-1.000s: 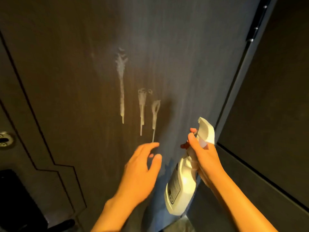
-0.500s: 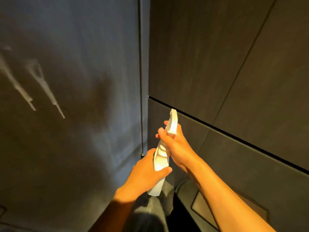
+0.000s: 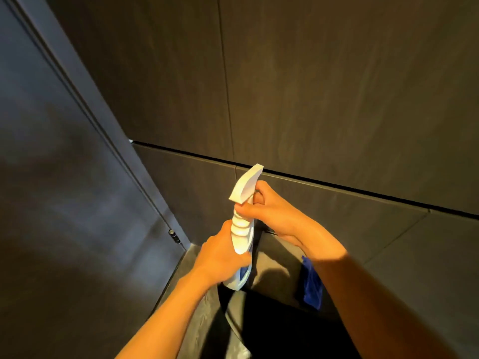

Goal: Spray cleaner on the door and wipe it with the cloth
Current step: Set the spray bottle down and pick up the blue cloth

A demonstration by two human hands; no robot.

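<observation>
A white spray bottle (image 3: 242, 237) stands upright at the centre of the view, nozzle pointing up and right. My left hand (image 3: 220, 257) is wrapped around its body. My right hand (image 3: 269, 211) grips its neck and trigger just under the nozzle head. A blue cloth (image 3: 312, 286) shows below my right forearm, partly hidden by the arm. The dark door (image 3: 64, 190) fills the left side; its sprayed streaks are out of view.
Dark panelled wall (image 3: 324, 86) fills the upper right, with a horizontal groove (image 3: 337, 183) running across it. A hinge (image 3: 174, 236) sits at the door's edge near the corner. A dark round-edged object (image 3: 272, 320) lies below my hands.
The view has swung right, away from the streaks on the door. My left hand, free a second ago, has taken hold of the bottle's body and both hands have risen slightly.
</observation>
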